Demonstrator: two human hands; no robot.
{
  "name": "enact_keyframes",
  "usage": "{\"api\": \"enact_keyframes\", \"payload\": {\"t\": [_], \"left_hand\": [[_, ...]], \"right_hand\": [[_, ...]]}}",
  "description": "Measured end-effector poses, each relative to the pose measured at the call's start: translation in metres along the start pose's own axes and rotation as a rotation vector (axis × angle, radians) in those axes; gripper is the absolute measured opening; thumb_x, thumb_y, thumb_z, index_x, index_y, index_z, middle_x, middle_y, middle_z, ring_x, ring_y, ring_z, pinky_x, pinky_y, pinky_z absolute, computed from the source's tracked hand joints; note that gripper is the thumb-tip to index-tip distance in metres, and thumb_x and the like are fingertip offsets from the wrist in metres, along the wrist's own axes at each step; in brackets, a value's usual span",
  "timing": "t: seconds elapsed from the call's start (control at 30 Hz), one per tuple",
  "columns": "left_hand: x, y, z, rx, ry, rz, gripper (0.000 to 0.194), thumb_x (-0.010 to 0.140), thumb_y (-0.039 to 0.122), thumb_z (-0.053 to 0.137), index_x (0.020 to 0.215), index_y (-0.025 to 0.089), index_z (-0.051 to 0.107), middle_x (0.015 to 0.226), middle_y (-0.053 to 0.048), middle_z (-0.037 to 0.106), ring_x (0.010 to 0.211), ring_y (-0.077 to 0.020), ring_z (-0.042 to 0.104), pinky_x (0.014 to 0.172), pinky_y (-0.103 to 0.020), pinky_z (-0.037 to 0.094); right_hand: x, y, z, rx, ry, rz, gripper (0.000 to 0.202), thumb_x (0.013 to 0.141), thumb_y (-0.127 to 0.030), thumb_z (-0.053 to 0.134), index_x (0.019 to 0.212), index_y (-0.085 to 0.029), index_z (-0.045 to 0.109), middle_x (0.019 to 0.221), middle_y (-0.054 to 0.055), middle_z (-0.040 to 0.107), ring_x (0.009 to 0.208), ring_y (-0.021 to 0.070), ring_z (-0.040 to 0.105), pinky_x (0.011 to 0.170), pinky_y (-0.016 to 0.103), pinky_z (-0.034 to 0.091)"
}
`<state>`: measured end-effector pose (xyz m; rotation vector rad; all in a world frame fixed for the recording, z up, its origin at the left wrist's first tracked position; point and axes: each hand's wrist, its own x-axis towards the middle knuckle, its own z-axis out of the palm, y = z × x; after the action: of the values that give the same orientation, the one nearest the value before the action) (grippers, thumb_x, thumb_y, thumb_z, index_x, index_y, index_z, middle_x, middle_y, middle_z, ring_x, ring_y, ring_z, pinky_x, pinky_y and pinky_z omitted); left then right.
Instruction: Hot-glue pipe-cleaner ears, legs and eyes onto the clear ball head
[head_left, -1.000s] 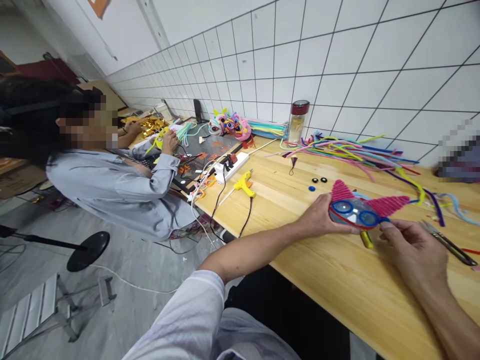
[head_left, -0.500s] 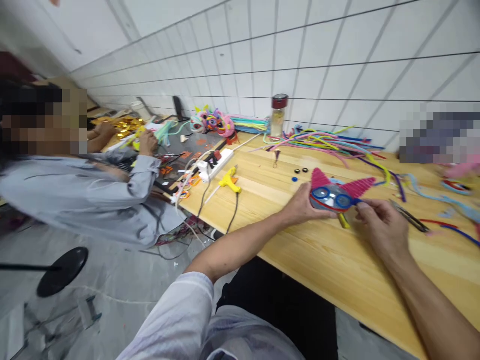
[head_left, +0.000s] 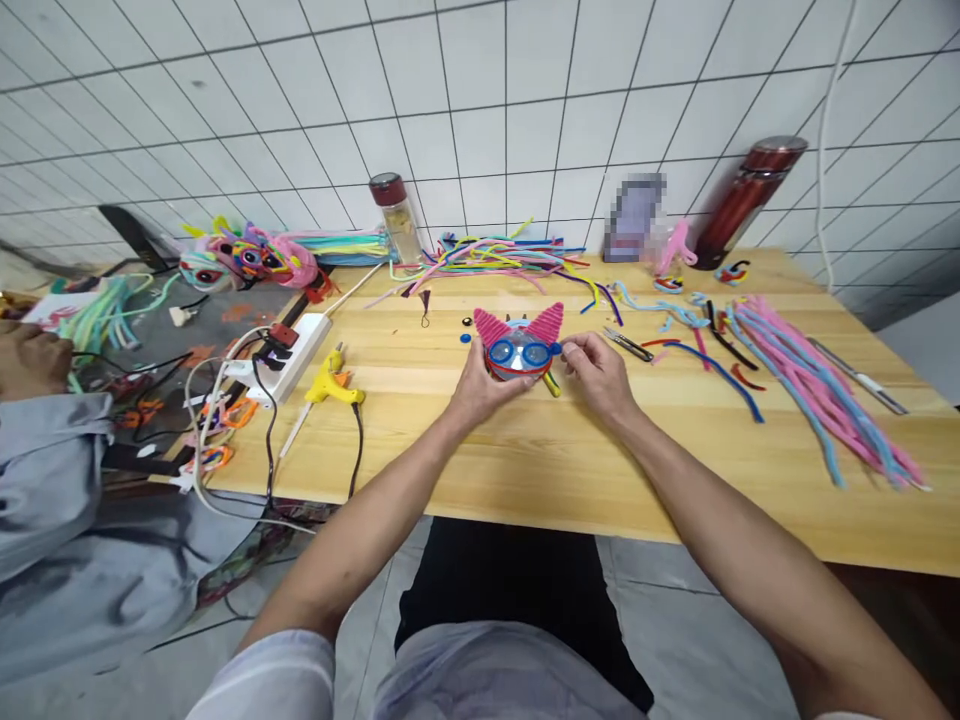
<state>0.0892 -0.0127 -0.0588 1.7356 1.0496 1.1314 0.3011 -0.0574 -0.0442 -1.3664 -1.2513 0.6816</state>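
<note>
A small animal head (head_left: 520, 370) has a clear shell, pink pipe-cleaner ears, two blue rings for eyes and a red strip below them. My left hand (head_left: 480, 388) is closed around its left side and underside. My right hand (head_left: 600, 378) pinches a small dark-blue piece (head_left: 556, 349) at the head's right edge; whether it is joined to the head I cannot tell. Under the head a short yellow-green piece (head_left: 553, 384) shows. Black and blue beads (head_left: 466, 338) lie just left of the ears. Scissors-like snips (head_left: 628, 344) rest right of my right hand.
At left are a yellow glue gun (head_left: 334, 382), a white power strip (head_left: 300, 352) with cables, and a co-worker's hand (head_left: 30, 360). Pipe cleaners (head_left: 495, 262), a glass bottle (head_left: 399, 225) and a red flask (head_left: 750, 205) line the wall. Pink and blue bundles (head_left: 825, 390) lie right.
My view has swung to the right, bringing the red flask and pink bundle into sight. Both hands keep the same hold on the head and the blue piece.
</note>
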Motion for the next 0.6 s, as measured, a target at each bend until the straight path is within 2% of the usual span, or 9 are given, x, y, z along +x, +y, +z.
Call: {"api": "enact_keyframes", "payload": {"t": [0.37, 0.5, 0.6], "left_hand": [[0.0000, 0.0009, -0.0010, -0.056, -0.022, -0.018, 0.090, 0.061, 0.045, 0.100, 0.129, 0.021, 0.046, 0.131, -0.013, 0.068, 0.121, -0.0310, 0.068, 0.109, -0.048, 0.054], [0.0012, 0.0001, -0.0003, -0.078, -0.020, -0.016, 0.090, 0.059, 0.048, 0.101, 0.126, 0.022, 0.048, 0.130, -0.013, 0.068, 0.122, -0.0318, 0.068, 0.109, -0.049, 0.053], [-0.0013, 0.0044, -0.0003, -0.164, -0.006, -0.018, 0.087, 0.065, 0.054, 0.098, 0.128, 0.022, 0.049, 0.133, -0.013, 0.067, 0.122, -0.0309, 0.068, 0.111, -0.049, 0.053]], "right_hand": [[0.0018, 0.0048, -0.0019, 0.010, 0.013, -0.009, 0.032, 0.092, -0.054, 0.062, 0.095, -0.022, 0.069, 0.081, -0.001, 0.071, 0.068, 0.0160, 0.062, 0.072, 0.032, 0.050], [0.0045, 0.0067, -0.0030, -0.007, 0.020, -0.008, 0.034, 0.093, -0.055, 0.061, 0.096, -0.022, 0.069, 0.082, -0.001, 0.071, 0.069, 0.0165, 0.062, 0.071, 0.032, 0.050], [0.0037, 0.0023, -0.0042, -0.040, 0.026, 0.007, 0.038, 0.092, -0.058, 0.059, 0.098, -0.022, 0.070, 0.080, 0.000, 0.070, 0.071, 0.0186, 0.063, 0.071, 0.034, 0.050]]}}
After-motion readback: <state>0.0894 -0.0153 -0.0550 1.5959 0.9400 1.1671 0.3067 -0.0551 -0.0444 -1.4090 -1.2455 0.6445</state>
